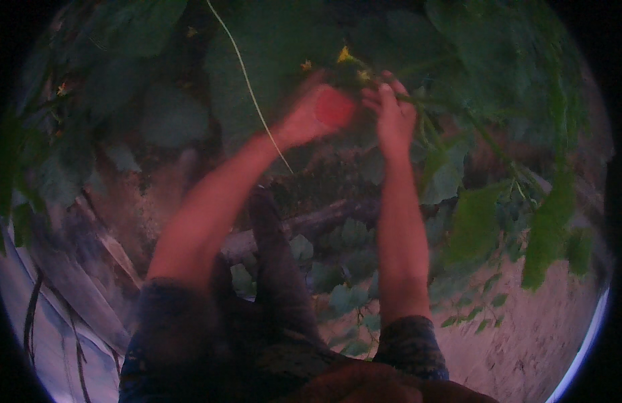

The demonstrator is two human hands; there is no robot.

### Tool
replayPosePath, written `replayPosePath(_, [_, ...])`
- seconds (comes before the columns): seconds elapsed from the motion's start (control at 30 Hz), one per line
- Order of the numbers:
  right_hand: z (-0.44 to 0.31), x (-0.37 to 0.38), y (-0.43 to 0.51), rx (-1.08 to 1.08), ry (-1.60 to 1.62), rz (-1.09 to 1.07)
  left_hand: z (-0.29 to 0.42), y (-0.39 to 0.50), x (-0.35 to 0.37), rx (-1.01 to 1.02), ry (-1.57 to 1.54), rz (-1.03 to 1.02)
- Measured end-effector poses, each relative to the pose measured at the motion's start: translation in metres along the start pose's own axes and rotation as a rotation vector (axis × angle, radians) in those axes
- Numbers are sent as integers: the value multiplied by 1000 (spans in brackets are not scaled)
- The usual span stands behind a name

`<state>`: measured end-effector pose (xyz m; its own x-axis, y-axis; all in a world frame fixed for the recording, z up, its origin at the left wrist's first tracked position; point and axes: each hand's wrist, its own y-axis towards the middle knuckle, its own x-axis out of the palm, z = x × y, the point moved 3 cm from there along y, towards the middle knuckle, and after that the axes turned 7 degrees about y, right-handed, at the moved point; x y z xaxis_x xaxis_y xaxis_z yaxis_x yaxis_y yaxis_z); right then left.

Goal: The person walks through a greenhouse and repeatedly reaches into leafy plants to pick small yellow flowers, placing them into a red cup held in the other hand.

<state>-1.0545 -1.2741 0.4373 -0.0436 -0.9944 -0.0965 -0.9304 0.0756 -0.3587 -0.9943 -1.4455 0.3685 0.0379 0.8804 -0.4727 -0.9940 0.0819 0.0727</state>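
Note:
My right hand [395, 113] has its thumb and fingers around a green vine stem [432, 101], close to yellow flowers [345, 54]. Left of it, my left hand [308, 108] is raised among the leaves and blurred. A round, bright red patch [334, 107] covers part of that hand; whether it is an object or glare is unclear. The left fingers are hard to make out, and so is anything in them. A thin pale string [248, 83] hangs down across the left wrist. Large, dark green leaves [175, 116] spread behind both hands.
A long pole or log [316, 216] lies low behind my dark-trousered leg [281, 267]. Weathered boards [74, 262] and a pale sheet [54, 322] are at lower left. Bare soil [522, 317] shows at lower right, beneath hanging leaves [548, 237].

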Motion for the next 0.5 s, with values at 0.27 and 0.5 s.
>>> replayPosePath(0.27, [18, 18, -10, -16, 7, -86, -26, -10, -21, -224, -59, 102])
replayPosePath(0.5, [23, 30, -10, -139, -148, -121, -48, -11, -26, -351, -232, 75])
